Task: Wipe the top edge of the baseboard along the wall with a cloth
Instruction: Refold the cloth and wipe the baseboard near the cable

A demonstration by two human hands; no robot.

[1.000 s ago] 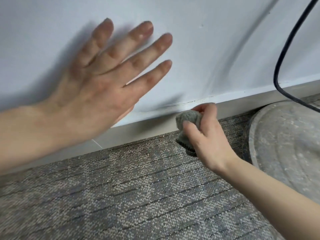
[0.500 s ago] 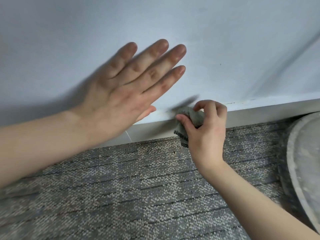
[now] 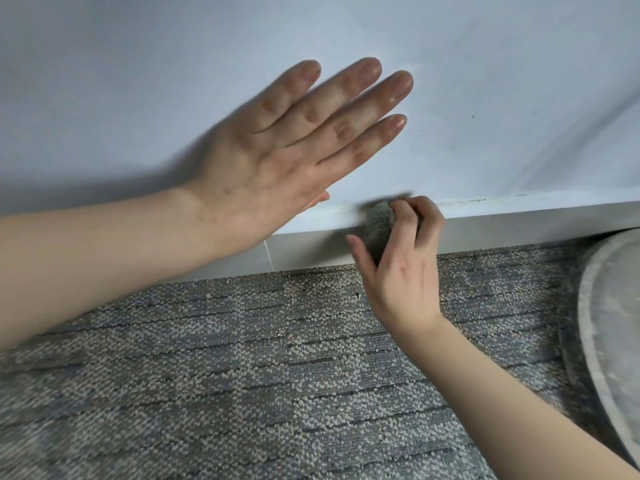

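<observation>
Wall [image 3: 485,81]: left hand [image 3: 270,168] flat; right hand [image 3: 405,268] grips cloth [image 3: 379,225] on baseboard [image 3: 519,230].

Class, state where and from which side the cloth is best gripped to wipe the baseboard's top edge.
Grip the cloth by its bunched body from the carpet side, as the right hand does, thumb and fingers pinching it. It sits against the baseboard, wall behind, leaving only its front free.

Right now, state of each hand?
Left hand: open, fingers straight, flat against the wall.
Right hand: fingers curled round the cloth, holding it at the baseboard top edge.
</observation>
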